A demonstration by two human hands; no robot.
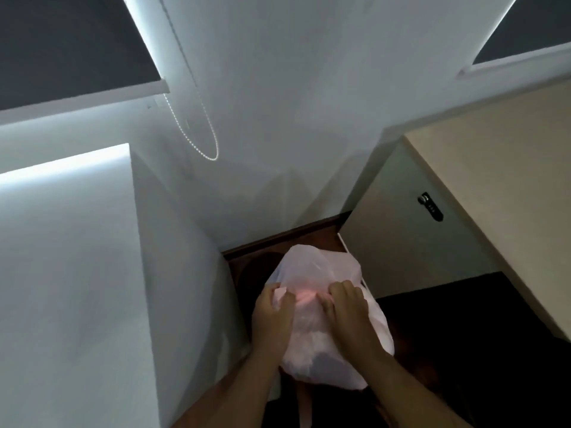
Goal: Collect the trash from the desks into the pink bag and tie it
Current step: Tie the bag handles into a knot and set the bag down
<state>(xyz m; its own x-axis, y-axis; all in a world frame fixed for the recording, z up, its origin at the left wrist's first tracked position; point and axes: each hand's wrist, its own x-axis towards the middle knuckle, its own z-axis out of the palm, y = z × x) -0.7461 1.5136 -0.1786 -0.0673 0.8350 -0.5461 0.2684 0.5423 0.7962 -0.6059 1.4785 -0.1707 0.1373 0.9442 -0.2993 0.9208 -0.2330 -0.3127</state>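
The pink bag [312,267] is a full, translucent plastic sack, standing on the dark floor between a white desk and a beige cabinet. Both my hands are on its upper part. My left hand [273,316] grips a bunch of the plastic on the bag's left side, fingers curled into it. My right hand [350,310] pinches gathered plastic on the right side, a short gap away from the left hand. The plastic between them is bunched and glows pinker. What lies inside the bag is hidden.
A white desk [68,257] fills the left side. A beige cabinet [401,242] with a black lock [431,206] stands to the right under a beige desk top [509,186]. A white wall with a hanging bead cord [197,134] is ahead.
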